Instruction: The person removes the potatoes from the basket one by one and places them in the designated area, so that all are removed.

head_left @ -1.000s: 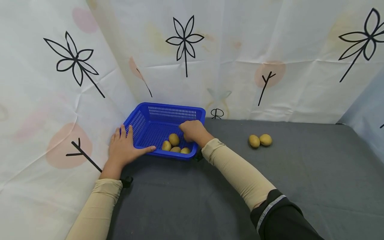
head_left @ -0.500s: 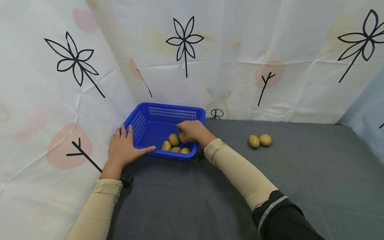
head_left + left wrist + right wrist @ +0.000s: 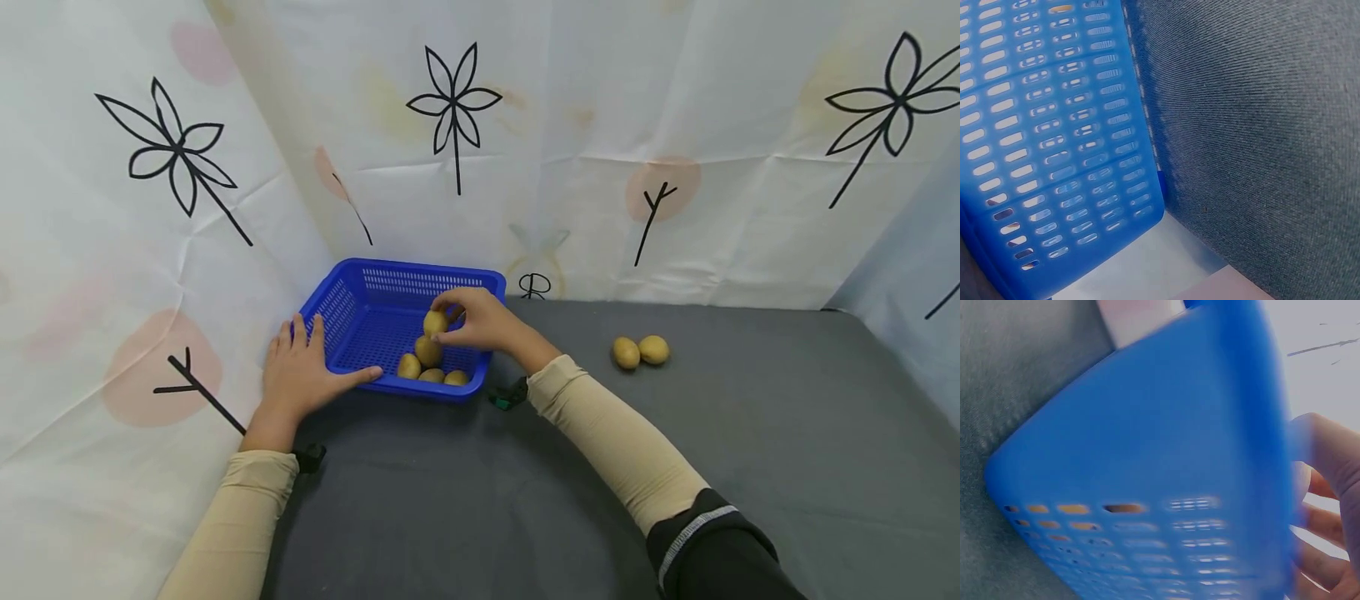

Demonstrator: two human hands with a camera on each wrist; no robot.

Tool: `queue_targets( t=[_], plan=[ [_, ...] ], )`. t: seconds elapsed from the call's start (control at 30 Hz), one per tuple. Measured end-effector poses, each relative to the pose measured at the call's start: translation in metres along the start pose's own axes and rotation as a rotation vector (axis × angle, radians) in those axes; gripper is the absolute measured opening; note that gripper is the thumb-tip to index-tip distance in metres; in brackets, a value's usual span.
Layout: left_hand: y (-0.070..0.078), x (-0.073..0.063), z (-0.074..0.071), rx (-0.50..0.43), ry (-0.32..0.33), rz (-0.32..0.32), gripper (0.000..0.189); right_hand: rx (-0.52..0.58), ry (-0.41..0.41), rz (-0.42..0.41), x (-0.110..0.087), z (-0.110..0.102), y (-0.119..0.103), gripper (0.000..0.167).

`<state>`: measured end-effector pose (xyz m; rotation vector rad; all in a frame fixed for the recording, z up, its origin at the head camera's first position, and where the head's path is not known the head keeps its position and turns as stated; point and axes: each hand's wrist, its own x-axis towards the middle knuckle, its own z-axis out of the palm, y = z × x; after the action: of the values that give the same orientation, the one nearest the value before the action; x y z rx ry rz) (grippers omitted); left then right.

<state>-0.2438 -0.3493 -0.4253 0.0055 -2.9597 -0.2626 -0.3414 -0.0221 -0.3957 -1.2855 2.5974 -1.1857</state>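
A blue plastic basket (image 3: 367, 329) with slotted walls stands at the back left of the table. Several potatoes (image 3: 428, 352) lie at its front right. My right hand (image 3: 483, 321) is over the basket's right side and pinches a potato (image 3: 435, 323) between fingertips and thumb, close above the others. My left hand (image 3: 300, 375) rests on the basket's front left corner, fingers straight along the left rim and thumb along the front rim. In the right wrist view, the blurred basket wall (image 3: 1116, 431) hides the potato in my right hand (image 3: 1329, 506). The left wrist view is mostly slotted wall (image 3: 1054, 125).
Two more potatoes, one at the left (image 3: 626, 352) and one at the right (image 3: 654, 350), lie side by side on the grey cloth (image 3: 585, 450) to the right. A white patterned curtain (image 3: 570, 167) rises right behind the basket and along the left side.
My right hand has risen a little inside the basket and its fingers have turned, bringing the potato up and left into sight. My left hand stays on the rim. The head view shifted slightly.
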Motion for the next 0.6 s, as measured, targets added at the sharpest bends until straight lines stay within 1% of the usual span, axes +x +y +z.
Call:
queue_targets(
  t=[0.17,0.33,0.47,0.6],
  plan=[
    [-0.001,0.0,0.0,-0.002,0.002,0.006,0.146,0.034,0.079,-0.018,-0.017,-0.016,-0.004,0.044],
    [0.001,-0.001,-0.001,-0.005,0.001,0.008,0.145,0.04,0.168,-0.044,-0.039,-0.031,-0.003,0.046],
    [0.003,-0.002,-0.002,-0.009,0.002,0.01,0.145,-0.008,0.233,-0.083,-0.061,-0.042,-0.002,0.048],
    [0.003,-0.002,-0.003,-0.009,0.002,0.009,0.145,-0.03,0.267,-0.101,-0.081,-0.05,0.0,0.049]
  ],
)
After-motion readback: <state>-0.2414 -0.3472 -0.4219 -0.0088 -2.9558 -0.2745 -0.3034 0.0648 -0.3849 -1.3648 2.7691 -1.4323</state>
